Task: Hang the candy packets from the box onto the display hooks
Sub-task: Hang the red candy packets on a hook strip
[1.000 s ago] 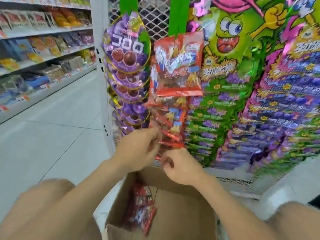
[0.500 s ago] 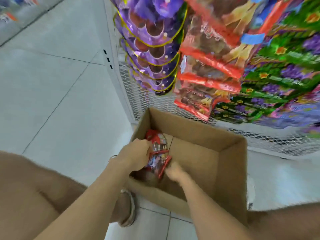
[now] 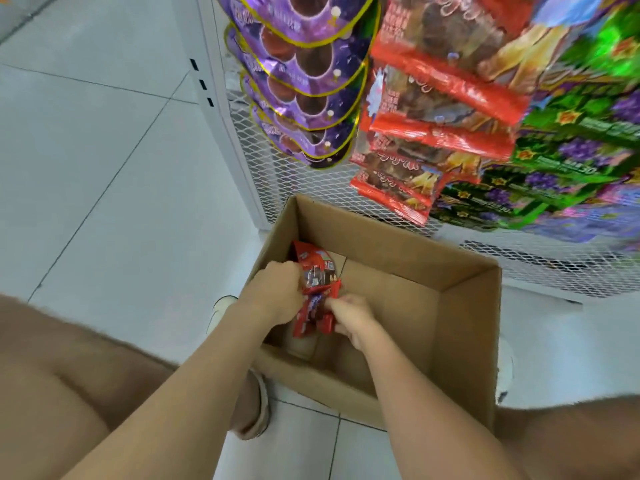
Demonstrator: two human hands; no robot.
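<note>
While both arms reach into the cardboard box on the floor, the left hand and right hand each grasp the red candy packets, probably gathering them for the hooks where matching red packets already hang above.

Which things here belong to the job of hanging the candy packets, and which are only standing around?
Belong to the job:
- cardboard box
- red candy packets in the box, held by left hand and right hand
- hanging red packets on the display

Only around:
- purple packets
- green packets
- white mesh panel
- tiled floor
</note>
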